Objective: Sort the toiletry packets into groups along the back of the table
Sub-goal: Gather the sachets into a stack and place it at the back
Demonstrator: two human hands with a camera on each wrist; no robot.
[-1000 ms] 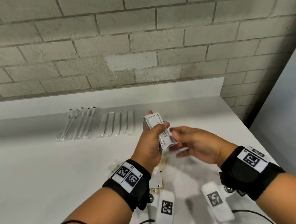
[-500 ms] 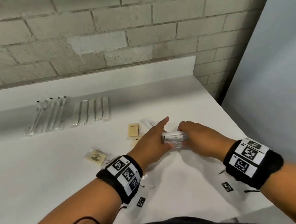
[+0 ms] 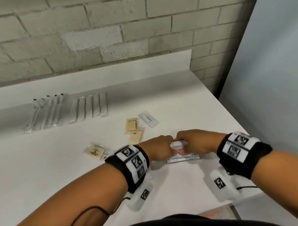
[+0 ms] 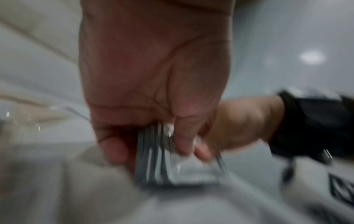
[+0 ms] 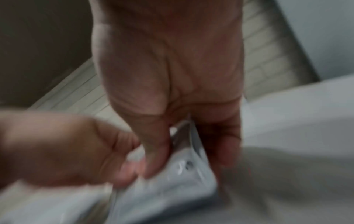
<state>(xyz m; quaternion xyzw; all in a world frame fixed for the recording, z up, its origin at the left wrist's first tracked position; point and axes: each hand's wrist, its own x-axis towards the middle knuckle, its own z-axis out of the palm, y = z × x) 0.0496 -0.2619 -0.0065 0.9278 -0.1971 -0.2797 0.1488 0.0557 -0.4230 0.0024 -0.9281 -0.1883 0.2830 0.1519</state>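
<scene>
A: Stack of flat white packets point(image 3: 177, 148): lowered from chest height onto the white desk point(image 3: 38, 174), now standing on edge at the front right.

B: Grip state?

A: Left hand point(image 3: 158, 149) and right hand point(image 3: 195, 143) both curled, pinching the stack from either side. Likely squaring the edges before placement.

B: Remaining work?

A: Two rows of long clear packets point(image 3: 64, 110) already at the back. Tan sachets point(image 3: 131, 124) and one white sachet point(image 3: 148, 119) loose mid-desk, unsorted. Roughly half done.
</scene>
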